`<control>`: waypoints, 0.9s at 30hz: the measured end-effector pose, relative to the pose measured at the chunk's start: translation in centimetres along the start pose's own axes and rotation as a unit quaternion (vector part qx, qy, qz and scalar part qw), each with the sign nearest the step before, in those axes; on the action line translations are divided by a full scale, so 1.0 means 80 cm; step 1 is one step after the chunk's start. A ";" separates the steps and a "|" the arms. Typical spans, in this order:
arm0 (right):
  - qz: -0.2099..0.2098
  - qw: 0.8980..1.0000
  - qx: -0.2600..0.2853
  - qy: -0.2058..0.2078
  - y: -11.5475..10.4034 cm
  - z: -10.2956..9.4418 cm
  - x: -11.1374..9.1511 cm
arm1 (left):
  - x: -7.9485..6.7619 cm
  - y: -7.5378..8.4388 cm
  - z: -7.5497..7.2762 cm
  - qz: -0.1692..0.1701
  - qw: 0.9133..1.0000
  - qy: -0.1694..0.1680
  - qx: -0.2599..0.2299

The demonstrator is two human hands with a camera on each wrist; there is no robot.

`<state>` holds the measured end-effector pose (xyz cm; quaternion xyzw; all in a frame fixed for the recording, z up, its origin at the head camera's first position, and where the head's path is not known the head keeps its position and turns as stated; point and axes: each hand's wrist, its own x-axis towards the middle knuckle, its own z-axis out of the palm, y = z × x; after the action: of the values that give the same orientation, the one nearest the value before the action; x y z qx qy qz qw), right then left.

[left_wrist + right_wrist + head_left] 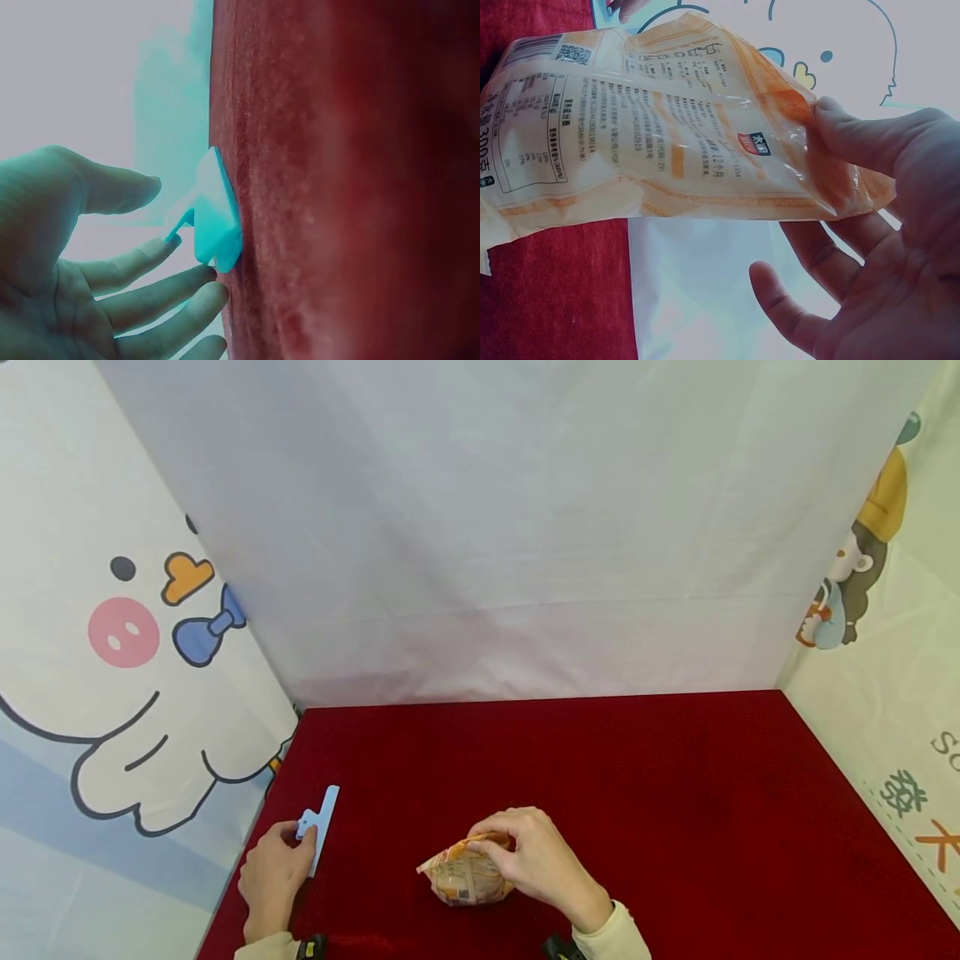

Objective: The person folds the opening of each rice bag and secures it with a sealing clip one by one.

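A light-blue bag sealing clip [325, 831] lies on the red cloth at the left, its long bar pointing away from me. My left hand [275, 872] is at its handle. Seen from the left wrist, the clip [217, 214] has an index fingertip against its handle, while the thumb [124, 187] stays apart from it. A printed orange and clear plastic food bag [467, 878] stands front centre. Its top edge is pinched between thumb and fingers of my right hand [536, 860]. The right wrist view shows the bag's [630, 127] printed label; its contents cannot be made out.
Dark red cloth [637, 793] covers the table. A plain white curtain [525, 527] hangs along the back edge. Cartoon-printed curtains stand at the left [90, 710] and right [885, 693], and the left hand is close to the left one.
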<state>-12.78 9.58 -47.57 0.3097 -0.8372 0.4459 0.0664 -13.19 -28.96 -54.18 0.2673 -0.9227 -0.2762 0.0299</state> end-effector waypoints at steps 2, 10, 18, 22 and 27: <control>0.002 1.000 0.001 0.000 0.000 0.000 0.000 | -0.001 0.001 0.001 0.007 1.000 0.009 -0.004; 0.012 1.000 0.004 -0.003 -0.001 -0.001 0.000 | -0.003 0.011 0.001 0.055 0.997 0.044 -0.016; 0.003 1.000 -0.001 0.000 0.000 -0.001 0.000 | -0.002 0.018 0.003 0.054 0.996 0.061 -0.030; 0.003 1.000 -0.001 -0.002 0.000 -0.001 0.000 | 0.001 0.020 0.003 0.049 0.997 0.054 -0.029; 0.003 1.000 -0.008 -0.003 0.000 -0.002 0.000 | 0.003 0.020 0.002 0.042 0.998 0.038 -0.010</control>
<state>-12.81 9.68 -47.47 0.3075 -0.8419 0.4387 0.0651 -14.18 -27.83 -53.49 0.2384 -0.9284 -0.2739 0.0792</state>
